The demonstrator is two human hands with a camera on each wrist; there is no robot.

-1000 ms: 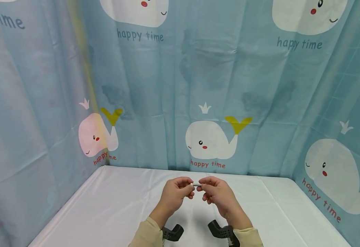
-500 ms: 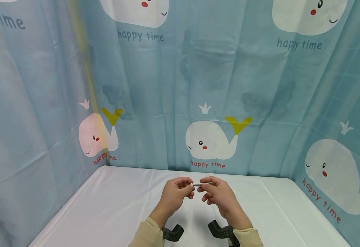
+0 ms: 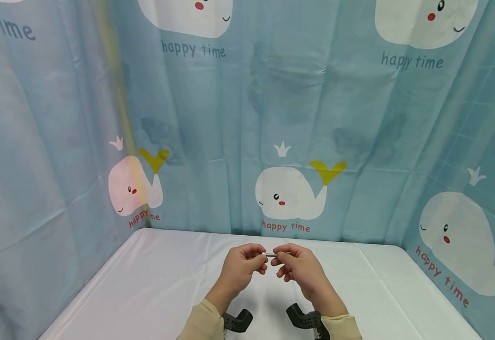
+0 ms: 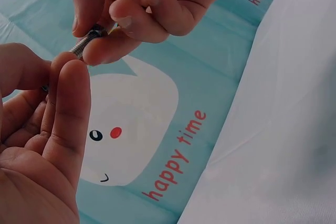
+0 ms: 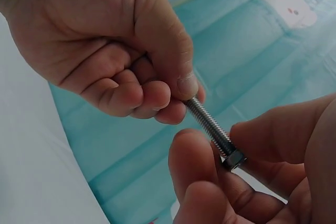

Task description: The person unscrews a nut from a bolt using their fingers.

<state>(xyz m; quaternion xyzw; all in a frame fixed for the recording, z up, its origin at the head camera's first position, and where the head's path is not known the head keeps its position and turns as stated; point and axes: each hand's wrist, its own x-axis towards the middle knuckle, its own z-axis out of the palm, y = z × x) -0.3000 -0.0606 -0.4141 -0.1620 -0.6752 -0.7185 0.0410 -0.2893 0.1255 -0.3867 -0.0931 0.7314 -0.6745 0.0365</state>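
Observation:
A silver threaded bolt (image 3: 270, 255) is held level between both hands above the table. My left hand (image 3: 240, 267) pinches one end, where the fingers hide most of it; a small bit of metal shows behind them in the left wrist view. At the other end sits a dark hex piece that looks like a nut (image 5: 234, 160). The thumb and fingers of my right hand (image 3: 302, 270) pinch around this nut end. Bare thread shows between the two hands in the right wrist view. The right hand's other fingers are loosely curled.
A white cloth covers the table (image 3: 154, 293) below the hands. Blue curtains (image 3: 213, 189) printed with whales stand at the back and both sides. Black wrist mounts (image 3: 238, 321) sit at both sleeve cuffs.
My right hand's fingers shift slightly to the right along the bolt and then return to the left. The left hand and the bolt stay nearly still.

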